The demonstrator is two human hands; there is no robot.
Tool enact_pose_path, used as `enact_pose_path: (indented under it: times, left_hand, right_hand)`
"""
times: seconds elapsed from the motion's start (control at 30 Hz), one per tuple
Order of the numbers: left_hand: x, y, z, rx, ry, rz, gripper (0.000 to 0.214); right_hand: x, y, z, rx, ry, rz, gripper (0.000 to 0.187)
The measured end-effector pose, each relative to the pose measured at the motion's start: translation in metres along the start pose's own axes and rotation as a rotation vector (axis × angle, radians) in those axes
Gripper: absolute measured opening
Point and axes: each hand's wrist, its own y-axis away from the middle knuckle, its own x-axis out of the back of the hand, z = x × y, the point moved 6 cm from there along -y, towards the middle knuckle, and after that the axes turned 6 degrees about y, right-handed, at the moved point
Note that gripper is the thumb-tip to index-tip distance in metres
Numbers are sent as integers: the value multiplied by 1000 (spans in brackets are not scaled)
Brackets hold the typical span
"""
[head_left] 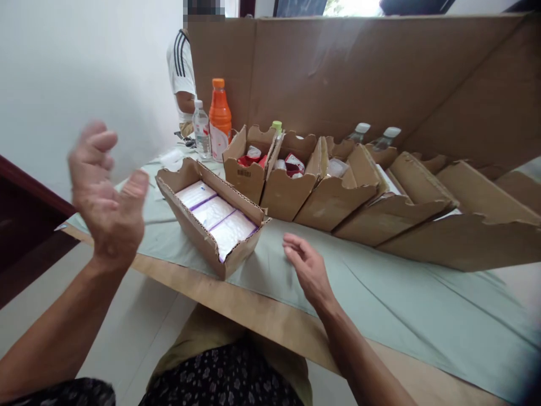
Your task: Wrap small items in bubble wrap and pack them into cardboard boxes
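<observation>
A cardboard box [192,234] stands at an angle near the table's front edge. White packs with purple edges [212,213] lie in a row inside it. My left hand [110,197] is raised in the air to the left of the box, slightly blurred. Its fingers are loosely bent, the thumb stands apart, and it holds nothing. To the right of the box, my right hand [309,269] hovers low over or rests on the green cloth; contact is unclear. Its fingers are half curled with the thumb apart, and nothing shows in it.
Several cardboard bins [287,194] line the back, some holding red and white packages [295,164]. An orange bottle [220,121] and a clear bottle [202,132] stand behind the box. A tall cardboard panel [338,73] rises behind. Another person's sleeve [181,62] shows at back left.
</observation>
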Motion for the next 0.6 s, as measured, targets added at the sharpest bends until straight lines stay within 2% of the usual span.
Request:
enact_pose_path:
  times: [0.03,0.07,0.1,0.17,0.2,0.27,0.33,0.4,0.43,0.5,0.57,0.6]
  left_hand:
    - [7,-3,-40,192,134,115,45]
    - [4,-1,-78,406,247,143,43]
    - [-4,2,-105,503,277,139,51]
    - [-28,14,-134,604,362,87,66]
    - [-40,22,-138,624,413,98,70]
    - [-65,40,-134,677,586,136,69]
    - [-91,58,-119,718,720,140,66]
    - [-118,75,-103,731,789,69,67]
    - [-131,81,-96,721,803,-5,67]
    - [-153,88,-84,654,783,-240,67]
    - [-162,84,-82,518,649,-463,62]
    - [-158,75,-88,434,503,-515,60]
  right_hand:
    - [-5,15,-5,-4,11,-47,42]
    - [-13,28,-10,-2,21,-102,45]
    - [-24,39,-17,10,28,-161,50]
    - [-45,53,-31,55,27,-236,61]
    - [-52,55,-36,79,19,-236,65]
    - [-53,52,-40,109,10,-166,66]
    - [-35,43,-32,109,42,-22,61]
    - [-1,34,-17,107,136,156,56]
    - [19,32,-7,103,198,244,54]
    - [58,33,14,81,283,394,52]
    - [92,43,36,48,279,509,52]
    - [105,51,46,32,256,547,54]
